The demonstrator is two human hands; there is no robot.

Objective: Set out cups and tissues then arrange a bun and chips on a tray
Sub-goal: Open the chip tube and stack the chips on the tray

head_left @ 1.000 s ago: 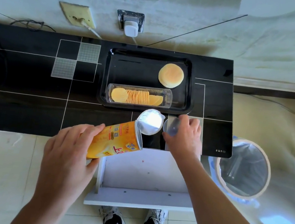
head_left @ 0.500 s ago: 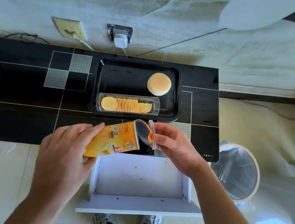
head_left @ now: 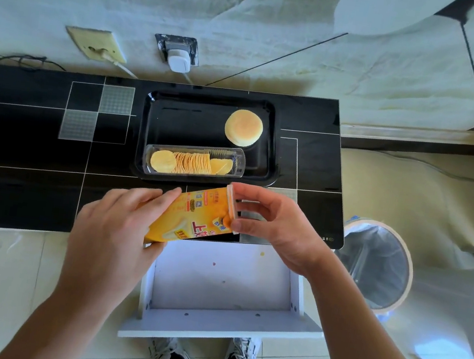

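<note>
A: How is the yellow chip can [head_left: 193, 219] held?
B: It is gripped at its base end by the left hand [head_left: 114, 232], fingers wrapped over it, and is kept tilted above the front edge of the black counter [head_left: 20, 149], its mouth pointed right and away.

A: And the right hand [head_left: 272, 224]?
B: A clear lid [head_left: 232, 206] is pinched at the can's mouth between its thumb and curled fingers; whether the lid is fully seated cannot be told.

A: Where are the bun [head_left: 244, 128] and the chips [head_left: 192, 163]?
B: Both are found on the black tray [head_left: 183, 117], which is set toward the counter's back edge, right of centre. The bun is placed in the tray's back right corner. The chips are stacked in a clear plastic sleeve [head_left: 195, 161] laid along the tray's front edge.

A: What else is seen?
B: A white drawer [head_left: 220, 292] is seen pulled out below the counter's front edge, and a lined bin [head_left: 376, 265] is seen on the floor off the counter's right end
</note>
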